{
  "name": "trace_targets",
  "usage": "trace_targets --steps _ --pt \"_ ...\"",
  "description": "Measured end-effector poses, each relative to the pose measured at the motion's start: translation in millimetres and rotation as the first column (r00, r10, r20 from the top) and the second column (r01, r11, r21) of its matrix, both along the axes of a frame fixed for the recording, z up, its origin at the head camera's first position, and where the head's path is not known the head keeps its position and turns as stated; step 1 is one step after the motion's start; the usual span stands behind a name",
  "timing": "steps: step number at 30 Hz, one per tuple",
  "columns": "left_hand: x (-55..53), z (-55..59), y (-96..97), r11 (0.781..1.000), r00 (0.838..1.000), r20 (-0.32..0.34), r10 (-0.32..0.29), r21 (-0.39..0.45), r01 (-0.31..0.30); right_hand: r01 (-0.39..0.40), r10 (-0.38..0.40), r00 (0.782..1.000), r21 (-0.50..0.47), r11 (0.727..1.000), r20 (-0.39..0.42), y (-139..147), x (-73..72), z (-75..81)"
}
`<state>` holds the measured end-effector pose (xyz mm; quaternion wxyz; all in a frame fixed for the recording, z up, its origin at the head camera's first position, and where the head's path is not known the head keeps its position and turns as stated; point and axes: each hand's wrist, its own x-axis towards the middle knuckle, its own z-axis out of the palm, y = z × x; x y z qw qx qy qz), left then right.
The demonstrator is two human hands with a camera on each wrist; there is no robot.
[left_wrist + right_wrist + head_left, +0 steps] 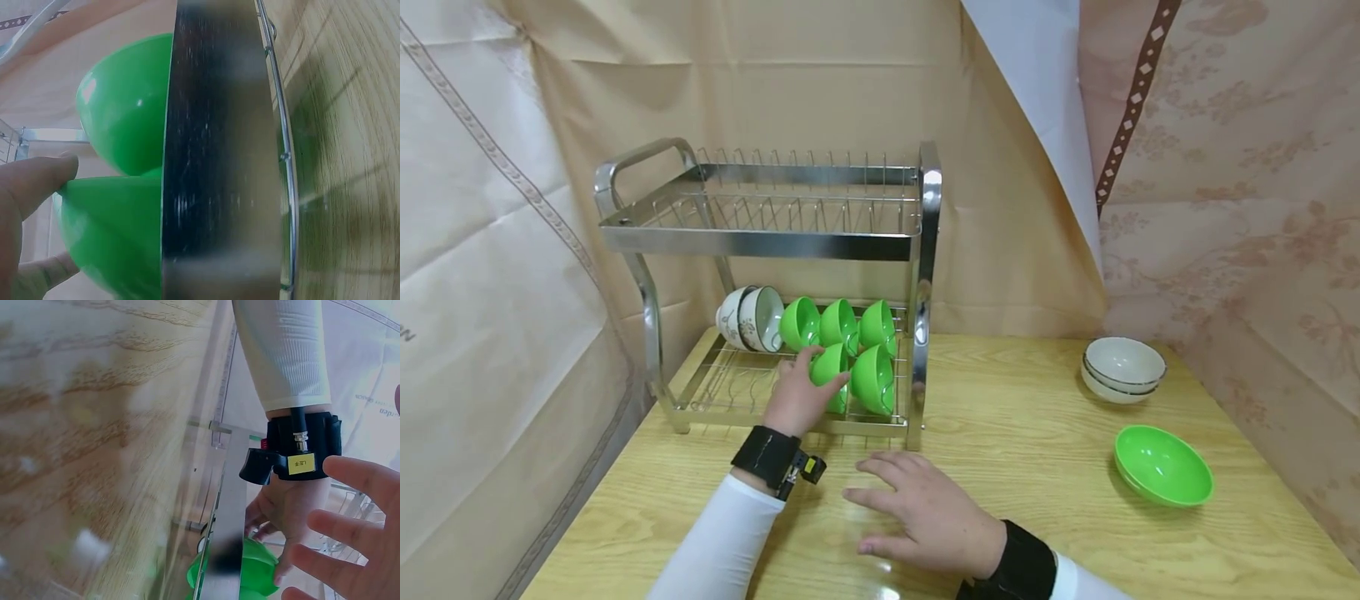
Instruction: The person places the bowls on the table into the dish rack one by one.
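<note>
On the lower tier of a metal dish rack [760, 242], green bowls stand on edge in two rows. My left hand [795, 397] pinches the left green bowl [830, 364] of the front row, thumb on one side and fingers on the other. The left wrist view shows its thumb over the rim of that green bowl [112, 225], partly hidden by the rack's front bar [219, 150]. Beside it stands another green bowl [872, 379]. My right hand [928, 517] hovers over the table in front of the rack, fingers spread, holding nothing.
Behind the held bowl are green bowls [800, 322] and, to their left, white patterned bowls [762, 319]. The upper tier has upright wire dividers. On the wooden table [1015, 425], stacked white bowls [1124, 367] and a wide green bowl [1163, 465] sit at right.
</note>
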<state>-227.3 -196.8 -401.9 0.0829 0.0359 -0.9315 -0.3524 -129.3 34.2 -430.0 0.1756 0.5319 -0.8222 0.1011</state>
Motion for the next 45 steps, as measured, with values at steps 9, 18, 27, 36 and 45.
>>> trace_targets --steps 9,18,27,36,45 --pt "1.0 0.6 -8.7 1.0 1.0 0.017 -0.019 -0.023 0.02 0.011 -0.011 0.999 0.006 1.0 0.035 0.5 1.7 -1.6" --pt "2.7 1.1 -12.6 0.999 0.999 0.023 -0.039 -0.031 0.04 0.032 -0.033 0.998 0.019 0.999 0.057 2.1 2.2 1.9" --pt "6.0 9.4 -3.4 0.995 0.991 -0.117 -0.061 -0.087 0.051 0.059 -0.059 0.995 0.008 0.998 0.077 9.2 0.7 8.5" --pt "36.6 24.0 34.6 0.929 0.938 -0.252 -0.239 -0.34 0.146 0.146 -0.14 0.983 -0.044 0.988 0.117 45.3 -4.8 15.9" --pt "67.2 28.5 65.6 0.818 0.863 -0.242 -0.443 -0.502 0.279 0.35 -0.34 0.924 -0.028 0.936 0.175 99.3 -8.7 14.9"
